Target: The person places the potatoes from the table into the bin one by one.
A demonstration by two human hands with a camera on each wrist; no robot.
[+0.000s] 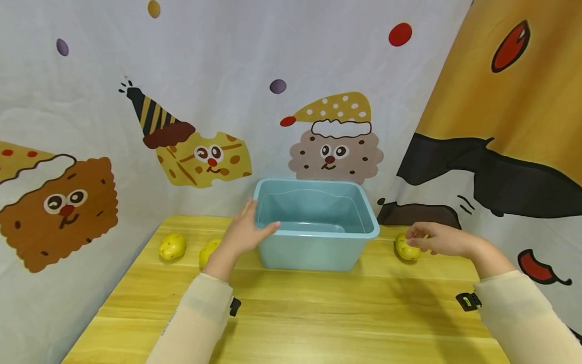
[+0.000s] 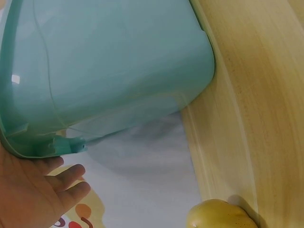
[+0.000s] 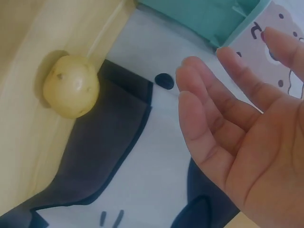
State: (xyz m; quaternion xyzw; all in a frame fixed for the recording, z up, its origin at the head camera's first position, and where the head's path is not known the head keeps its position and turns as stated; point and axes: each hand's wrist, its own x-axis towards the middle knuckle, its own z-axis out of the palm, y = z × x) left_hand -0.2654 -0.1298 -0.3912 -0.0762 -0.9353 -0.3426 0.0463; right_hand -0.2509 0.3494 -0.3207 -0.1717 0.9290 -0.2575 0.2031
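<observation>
At far left a potato [image 1: 172, 246] sits on the table [image 1: 291, 313], well apart from the hands; just right of it a second potato [image 1: 207, 252] shows partly behind the left wrist. Next comes the left hand [image 1: 243, 231], at the near left corner of the bin [image 1: 311, 253], its fingers extended along the outside and its thumb spread towards the front rim; nothing is clasped, and how firmly it presses, if at all, I cannot tell. Light, even contact there would probably suit the bin, since a hard push on the rim could slide or tip it. The bin stands upright in the middle, against or close to the printed cloth [image 1: 268, 40] behind; the part of its floor that shows is bare. To its right, near but apart from it, the third potato [image 1: 404, 253] rests on the table. The right hand [image 1: 438, 238] is beside and over that potato, fingers loosely bent, thumb apart, holding nothing; the right wrist view shows a gap between them. To take it well, I would lower the palm, bring fingers and thumb round opposite sides at its widest part, and close gently, as a smooth round skin may roll from a one-sided touch.
</observation>
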